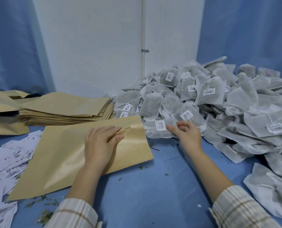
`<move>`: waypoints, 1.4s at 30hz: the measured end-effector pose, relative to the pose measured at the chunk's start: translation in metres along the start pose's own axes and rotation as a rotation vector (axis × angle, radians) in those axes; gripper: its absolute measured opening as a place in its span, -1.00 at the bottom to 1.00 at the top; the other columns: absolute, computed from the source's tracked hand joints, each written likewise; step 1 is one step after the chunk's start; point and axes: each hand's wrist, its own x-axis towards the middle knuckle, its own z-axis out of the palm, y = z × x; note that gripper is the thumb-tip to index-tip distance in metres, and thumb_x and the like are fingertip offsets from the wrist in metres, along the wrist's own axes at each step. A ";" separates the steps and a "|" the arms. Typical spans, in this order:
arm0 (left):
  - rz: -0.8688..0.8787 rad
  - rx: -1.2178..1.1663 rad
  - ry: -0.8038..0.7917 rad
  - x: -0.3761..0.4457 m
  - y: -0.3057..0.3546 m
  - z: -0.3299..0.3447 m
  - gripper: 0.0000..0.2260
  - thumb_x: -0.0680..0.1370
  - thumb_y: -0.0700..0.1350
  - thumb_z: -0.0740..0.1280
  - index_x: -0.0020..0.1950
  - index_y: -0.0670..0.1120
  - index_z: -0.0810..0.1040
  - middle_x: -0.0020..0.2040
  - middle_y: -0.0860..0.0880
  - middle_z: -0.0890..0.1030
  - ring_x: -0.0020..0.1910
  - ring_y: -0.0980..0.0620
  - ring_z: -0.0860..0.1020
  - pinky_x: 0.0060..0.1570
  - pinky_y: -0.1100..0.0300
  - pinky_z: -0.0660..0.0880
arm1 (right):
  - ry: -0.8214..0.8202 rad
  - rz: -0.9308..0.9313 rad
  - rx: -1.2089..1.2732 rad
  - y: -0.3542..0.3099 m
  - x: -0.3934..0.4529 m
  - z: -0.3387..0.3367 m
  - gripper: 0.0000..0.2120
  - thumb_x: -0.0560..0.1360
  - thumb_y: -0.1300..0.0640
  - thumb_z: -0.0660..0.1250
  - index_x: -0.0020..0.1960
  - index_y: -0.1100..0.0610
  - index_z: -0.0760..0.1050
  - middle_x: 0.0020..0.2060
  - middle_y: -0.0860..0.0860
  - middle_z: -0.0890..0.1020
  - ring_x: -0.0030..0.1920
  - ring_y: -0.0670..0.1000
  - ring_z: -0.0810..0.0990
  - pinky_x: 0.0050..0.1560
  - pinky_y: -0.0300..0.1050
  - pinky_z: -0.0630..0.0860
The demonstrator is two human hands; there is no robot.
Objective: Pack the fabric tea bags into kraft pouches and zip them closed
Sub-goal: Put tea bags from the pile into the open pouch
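A kraft pouch [67, 155] lies flat on the blue table [153, 186], its mouth end turned toward the heap of tea bags [219, 99] on the right. The left hand [100, 142] rests on top of the pouch near that mouth, palm down, fingers nearly straight with their tips at the zip strip, where the upper layer is slightly puckered — whether the thumb is tucked under a layer cannot be told.

Just beyond the mouth lies one fabric tea bag [160, 129] with a white barcode label facing up, its near end touching or just short of the pouch's edge. The right hand [186, 134] is on this bag, fingers loosely curled with the tips pressing its far end; a firm grip is not plain (the thumb is mostly hidden behind the fingers).

Behind and to the right, the heap of grey-white bags, many with labels and strings, spreads along the wall and down the table's right side. To the left of the heap sits a neat stack of empty pouches [64, 109], with a few looser ones further left. White printed slips [6, 162] lie scattered at the left edge — bits of dried leaf [44, 214] dot the cloth near the striped sleeves [74, 214].
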 end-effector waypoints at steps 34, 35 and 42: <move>0.080 -0.062 0.033 -0.010 0.028 0.015 -0.78 0.46 0.04 0.38 0.10 0.12 0.64 0.14 0.15 0.60 0.18 0.04 0.45 0.27 0.14 0.14 | -0.519 0.154 -0.092 -0.022 -0.005 0.015 -0.92 0.41 0.20 0.34 -0.23 0.17 0.46 -0.48 -0.01 0.42 -0.47 -0.08 0.35 -0.51 -0.30 0.26; 0.125 -0.073 0.019 -0.013 0.034 0.019 -0.78 0.46 0.05 0.39 0.09 0.12 0.64 0.13 0.16 0.60 0.19 0.05 0.45 0.25 0.18 0.13 | -0.571 0.125 -0.149 -0.024 -0.007 0.019 -0.89 0.44 0.24 0.32 -0.25 0.16 0.45 -0.49 -0.07 0.46 -0.46 -0.11 0.38 -0.49 -0.33 0.32; 0.139 -0.006 0.037 -0.016 0.039 0.024 -0.79 0.46 0.03 0.40 0.08 0.09 0.66 0.13 0.13 0.62 0.21 0.01 0.46 0.22 0.30 0.04 | -0.656 0.154 -0.005 -0.020 -0.007 0.016 -0.88 0.54 0.16 0.28 -0.03 0.10 0.60 -0.30 -0.10 0.67 -0.28 -0.11 0.62 -0.31 -0.31 0.52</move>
